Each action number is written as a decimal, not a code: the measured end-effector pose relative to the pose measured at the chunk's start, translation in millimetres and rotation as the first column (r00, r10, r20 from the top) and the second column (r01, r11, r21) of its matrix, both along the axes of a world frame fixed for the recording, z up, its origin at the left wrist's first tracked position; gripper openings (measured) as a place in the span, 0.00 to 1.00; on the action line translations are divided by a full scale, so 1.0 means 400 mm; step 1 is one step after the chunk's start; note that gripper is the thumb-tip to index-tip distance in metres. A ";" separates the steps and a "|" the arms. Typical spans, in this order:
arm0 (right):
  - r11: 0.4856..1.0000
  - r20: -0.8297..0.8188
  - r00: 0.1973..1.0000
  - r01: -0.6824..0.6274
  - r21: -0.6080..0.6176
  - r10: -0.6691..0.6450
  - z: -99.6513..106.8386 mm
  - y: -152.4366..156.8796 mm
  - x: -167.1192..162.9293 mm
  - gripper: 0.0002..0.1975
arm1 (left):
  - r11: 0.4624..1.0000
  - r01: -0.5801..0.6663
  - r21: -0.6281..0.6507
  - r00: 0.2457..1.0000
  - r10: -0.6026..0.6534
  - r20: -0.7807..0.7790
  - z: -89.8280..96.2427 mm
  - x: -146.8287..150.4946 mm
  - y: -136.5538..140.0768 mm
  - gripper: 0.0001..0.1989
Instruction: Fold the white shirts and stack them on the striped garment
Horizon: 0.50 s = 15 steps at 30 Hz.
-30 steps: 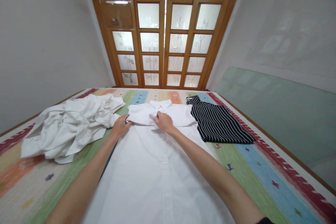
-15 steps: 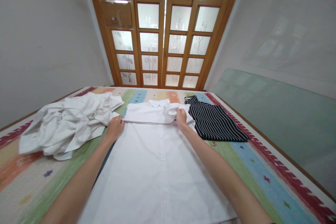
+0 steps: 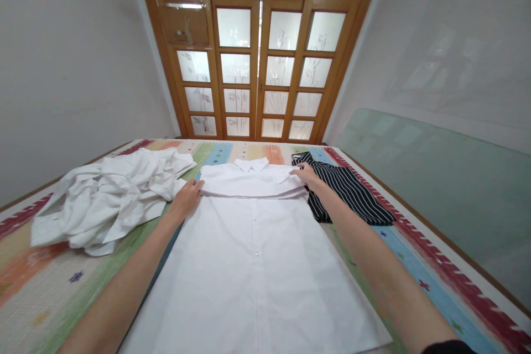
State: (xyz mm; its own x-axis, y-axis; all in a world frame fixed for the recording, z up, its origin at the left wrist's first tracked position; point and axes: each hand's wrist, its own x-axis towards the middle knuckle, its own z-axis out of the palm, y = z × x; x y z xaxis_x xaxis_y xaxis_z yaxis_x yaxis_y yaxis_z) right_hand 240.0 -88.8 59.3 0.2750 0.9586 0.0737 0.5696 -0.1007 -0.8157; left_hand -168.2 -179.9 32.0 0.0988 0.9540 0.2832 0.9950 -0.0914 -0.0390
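A white button-up shirt (image 3: 257, 276) lies front side up before me, collar at the far end, with its sleeves folded across the chest. My left hand (image 3: 188, 198) is closed at the left end of the folded sleeves, its fingertips on the cloth edge. On the opposite side, my right hand (image 3: 306, 175) pinches the white cloth near the right shoulder, partly covering that corner. Beyond the right hand, a folded black-and-white striped garment (image 3: 350, 191) lies close to the shirt's edge.
A crumpled heap of white clothes (image 3: 112, 193) sits at the left on the striped, colourful cover (image 3: 415, 265). A dark strip shows under the shirt's left edge. A pale green panel (image 3: 427, 177) borders the right side. Wooden doors (image 3: 257, 66) with glass panes stand beyond.
My right hand has moved outward to the right shoulder, and the raised cuff it held now lies flat across the chest. My left hand has shifted slightly right at the sleeve edge.
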 end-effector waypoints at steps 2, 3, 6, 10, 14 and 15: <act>0.999 0.194 0.980 -0.049 0.010 0.046 0.007 -0.003 -0.001 0.23 | 0.999 -0.022 -0.035 1.000 0.021 -0.023 0.006 0.002 -0.001 0.19; 0.998 0.278 0.959 -0.056 0.020 0.048 0.011 -0.006 -0.002 0.24 | 0.998 -0.033 -0.051 0.999 0.032 -0.034 0.008 0.002 -0.003 0.19; 0.999 0.479 0.878 -0.034 0.035 0.013 0.023 -0.014 -0.003 0.27 | 0.993 -0.061 -0.106 0.997 0.056 -0.058 0.010 -0.003 -0.006 0.19; 0.984 0.629 0.761 -0.078 -0.159 0.162 0.032 -0.019 -0.003 0.21 | 0.980 -0.041 -0.194 0.998 0.029 -0.062 0.026 -0.020 0.006 0.20; 0.973 0.667 0.718 -0.063 -0.222 0.198 0.040 -0.016 -0.023 0.16 | 0.984 -0.010 -0.180 0.999 0.017 0.033 0.077 -0.033 0.056 0.18; 0.977 0.667 0.723 -0.053 -0.205 0.179 0.042 -0.014 -0.031 0.17 | 0.988 -0.022 -0.154 0.996 0.035 0.082 0.090 -0.034 0.074 0.19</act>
